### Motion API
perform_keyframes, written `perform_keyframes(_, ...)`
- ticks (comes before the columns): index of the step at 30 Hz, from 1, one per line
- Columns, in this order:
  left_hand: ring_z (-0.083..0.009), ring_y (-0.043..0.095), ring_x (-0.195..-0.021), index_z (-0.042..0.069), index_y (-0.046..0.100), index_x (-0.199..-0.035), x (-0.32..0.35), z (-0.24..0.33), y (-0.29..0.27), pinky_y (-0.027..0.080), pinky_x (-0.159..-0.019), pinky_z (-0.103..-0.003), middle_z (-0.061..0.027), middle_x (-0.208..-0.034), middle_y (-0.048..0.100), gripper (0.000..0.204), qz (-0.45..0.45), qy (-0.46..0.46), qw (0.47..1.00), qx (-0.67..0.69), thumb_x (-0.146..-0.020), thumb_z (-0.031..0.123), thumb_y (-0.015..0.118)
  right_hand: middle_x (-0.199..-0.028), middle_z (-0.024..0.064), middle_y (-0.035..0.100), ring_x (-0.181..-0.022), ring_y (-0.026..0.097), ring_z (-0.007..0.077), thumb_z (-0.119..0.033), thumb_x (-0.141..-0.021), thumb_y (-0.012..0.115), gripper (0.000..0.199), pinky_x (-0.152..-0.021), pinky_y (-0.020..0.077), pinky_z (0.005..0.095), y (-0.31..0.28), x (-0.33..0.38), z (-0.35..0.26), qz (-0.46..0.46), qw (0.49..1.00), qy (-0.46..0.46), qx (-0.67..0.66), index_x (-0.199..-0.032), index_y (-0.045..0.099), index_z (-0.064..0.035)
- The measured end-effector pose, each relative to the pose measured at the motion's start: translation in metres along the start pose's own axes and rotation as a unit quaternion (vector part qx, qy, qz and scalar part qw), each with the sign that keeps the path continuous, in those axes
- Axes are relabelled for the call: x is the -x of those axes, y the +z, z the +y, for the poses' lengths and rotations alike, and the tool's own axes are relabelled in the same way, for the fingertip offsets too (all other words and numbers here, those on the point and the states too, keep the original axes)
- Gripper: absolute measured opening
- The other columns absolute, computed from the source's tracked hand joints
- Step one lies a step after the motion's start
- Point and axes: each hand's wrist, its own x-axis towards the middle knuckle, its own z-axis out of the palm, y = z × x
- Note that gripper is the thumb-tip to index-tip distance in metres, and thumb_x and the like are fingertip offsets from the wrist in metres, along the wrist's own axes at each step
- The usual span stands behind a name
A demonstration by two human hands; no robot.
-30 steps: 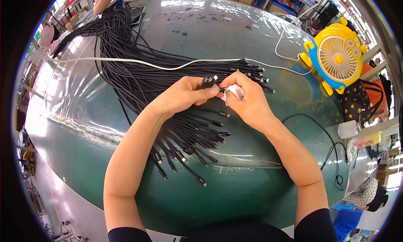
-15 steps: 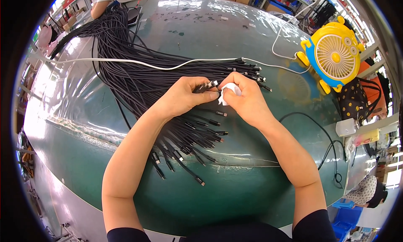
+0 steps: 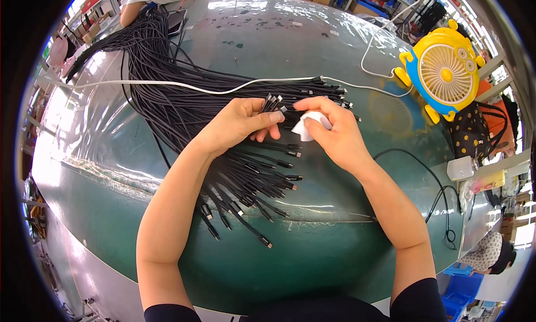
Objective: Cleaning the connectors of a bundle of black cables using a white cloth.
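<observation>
A small bunch of black cable ends (image 3: 272,103) with metal plugs sticks up out of my left hand (image 3: 240,122), which is closed around them. My right hand (image 3: 334,131) pinches a crumpled white cloth or tissue (image 3: 310,125) between thumb and fingers, a short way right of the plugs and apart from them. Under and around my left hand spreads a thick bundle of black cables (image 3: 167,93). Some of their connector ends (image 3: 268,179) fan out toward me, others (image 3: 335,91) point right beyond my hands.
A white cord (image 3: 212,91) crosses over the bundle toward a yellow and blue fan (image 3: 444,70) at the right. The green tabletop (image 3: 312,260) has a taped seam. A black cord (image 3: 441,199) loops at the right. Another person's arm (image 3: 133,12) rests at the far left.
My right hand has drawn back to the right with the white cloth, away from the plugs. My left hand's grip has shifted, and the held plugs now point more upward.
</observation>
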Motion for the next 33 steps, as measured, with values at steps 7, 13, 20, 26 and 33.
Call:
perform_keyframes(7,-0.0051,0.049,-0.063,0.004,0.064,-0.085,0.0,0.0,-0.001,0.041,-0.06,-0.02,0.0001,-0.073,0.065,0.023,-0.033,0.006,0.998,-0.045,-0.095,0.025,0.059,-0.081,0.0016,0.062,-0.076,0.056,0.0078,-0.009,-0.088,0.057,0.012,-0.069,0.0459,0.0243,0.012,-0.017,0.0,-0.037,0.999,0.027,0.024,-0.096,0.06,-0.0013)
perform_keyframes(13,-0.0051,0.049,-0.066,0.005,0.062,-0.086,0.003,0.0,-0.007,0.04,-0.062,-0.021,0.0027,-0.072,0.059,0.023,-0.042,-0.025,0.999,-0.01,-0.094,0.027,0.061,-0.081,0.0039,0.062,-0.074,0.056,0.0096,-0.008,-0.086,0.059,0.011,-0.067,0.0457,0.0264,0.016,-0.012,-0.007,-0.037,0.99,-0.064,0.118,-0.095,0.059,-0.0022)
perform_keyframes(20,-0.0047,0.052,-0.069,0.005,0.058,-0.088,-0.001,-0.006,-0.004,0.039,-0.062,-0.02,0.002,-0.074,0.059,0.018,-0.026,-0.013,0.999,-0.03,-0.089,0.021,0.067,-0.086,0.001,0.062,-0.076,0.056,0.0064,-0.004,-0.087,0.057,0.011,-0.066,0.0452,0.0236,0.012,-0.003,-0.004,-0.009,1.0,-0.009,-0.02,-0.098,0.06,-0.0025)
perform_keyframes(26,-0.0051,0.052,-0.068,0.005,0.059,-0.087,-0.001,-0.006,0.0,0.039,-0.062,-0.02,0.0013,-0.074,0.06,0.017,-0.016,-0.001,0.999,-0.049,-0.089,0.02,0.067,-0.075,0.0025,0.061,-0.071,0.056,0.0076,-0.011,-0.087,0.059,0.012,-0.063,0.0452,0.025,0.016,-0.01,-0.001,-0.033,0.996,0.049,0.067,-0.091,0.06,-0.0003)
perform_keyframes(33,-0.0063,0.054,-0.071,0.002,0.064,-0.095,-0.002,-0.008,-0.002,0.042,-0.064,-0.021,-0.0004,-0.079,0.063,0.021,-0.002,-0.008,1.0,-0.006,-0.092,0.023,0.062,-0.072,0.004,0.061,-0.067,0.055,0.0092,-0.012,-0.084,0.059,0.012,-0.062,0.0457,0.0266,0.018,-0.008,-0.002,-0.013,0.996,0.013,0.089,-0.086,0.059,-0.0002)
